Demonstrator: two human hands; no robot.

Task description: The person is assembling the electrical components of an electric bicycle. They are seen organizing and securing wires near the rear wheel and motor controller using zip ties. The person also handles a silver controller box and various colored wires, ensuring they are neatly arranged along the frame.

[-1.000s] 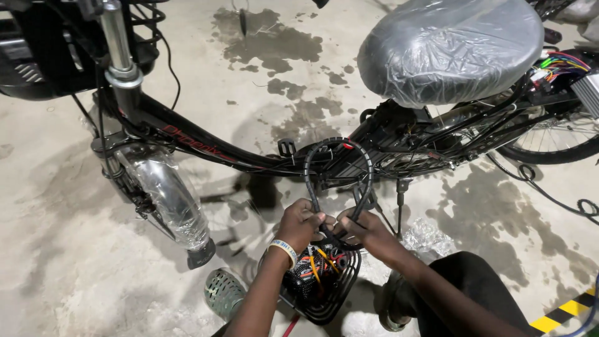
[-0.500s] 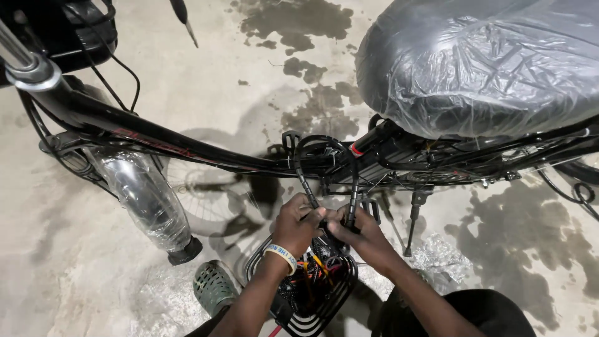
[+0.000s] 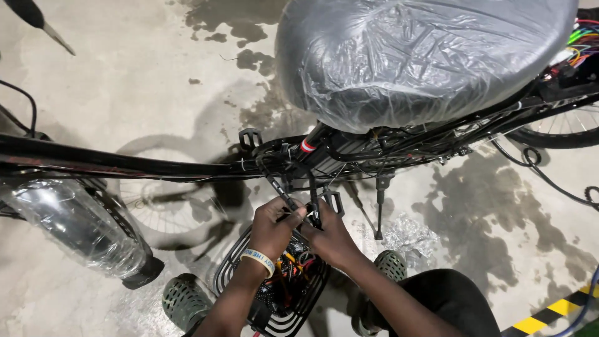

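Note:
I am crouched beside an electric bicycle. My left hand (image 3: 274, 226), with a pale wristband (image 3: 258, 259), pinches a black cable (image 3: 282, 190) that runs down from the frame. My right hand (image 3: 331, 238) is pressed against the left one and grips a second black cable (image 3: 312, 196) next to it. Right under both hands sits a black ribbed housing (image 3: 232, 265) filled with red, yellow and orange wires (image 3: 290, 267). My fingertips are partly hidden behind the cables.
The plastic-wrapped saddle (image 3: 418, 56) hangs over the work spot. The black frame tube (image 3: 125, 166) crosses left, with a plastic-wrapped part (image 3: 72, 226) below it. The kickstand (image 3: 379, 209), rear wheel (image 3: 561, 129), my green shoes (image 3: 183, 302) and yellow-black floor tape (image 3: 549, 315) surround me. The concrete has wet patches.
My head has moved nearer and rightwards along the bicycle, so the saddle now fills the top. Both hands stay together on the black cables above the housing.

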